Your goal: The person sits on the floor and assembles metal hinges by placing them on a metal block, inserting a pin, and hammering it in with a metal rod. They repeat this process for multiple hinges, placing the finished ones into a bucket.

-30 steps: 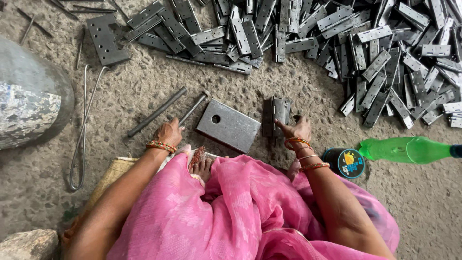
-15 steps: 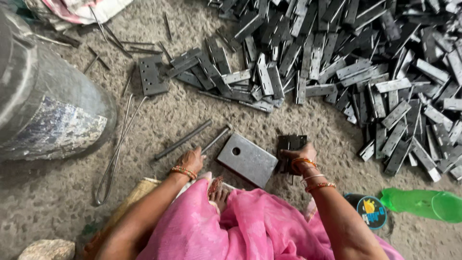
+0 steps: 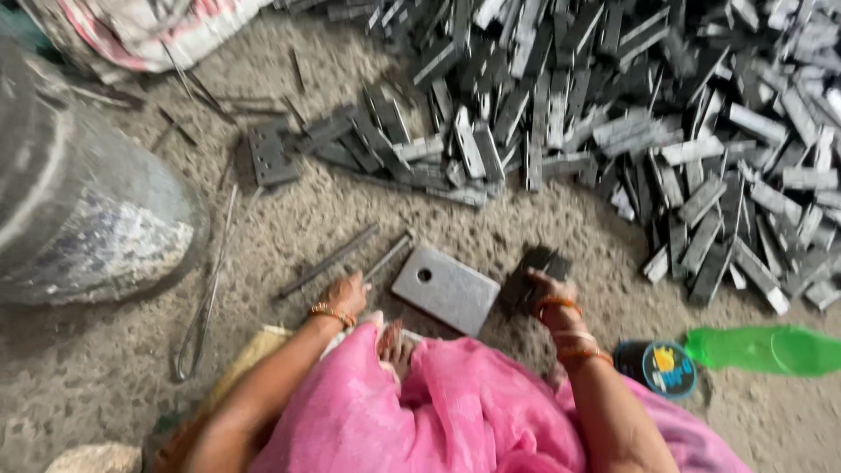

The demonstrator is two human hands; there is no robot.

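Seated on the concrete floor (image 3: 289,219) behind a flat grey steel plate with one round hole (image 3: 445,288) — right hand (image 3: 545,289) just right of it, grip closed around small dark metal pieces (image 3: 532,270), left hand (image 3: 346,296) just left, fingers resting loosely by thin steel rods (image 3: 331,259) — everything within easy reach.

Floor (image 3: 289,219): rough grey concrete, gritty, dusty. Large heap of grey metal pieces (image 3: 666,131) spread across upper right. Pale rounded sack (image 3: 88,219) at left edge, blurred. Striped cloth bundle (image 3: 149,26) at top left. Loose thin rods (image 3: 210,289) on floor. Light diffuse, shadows soft.
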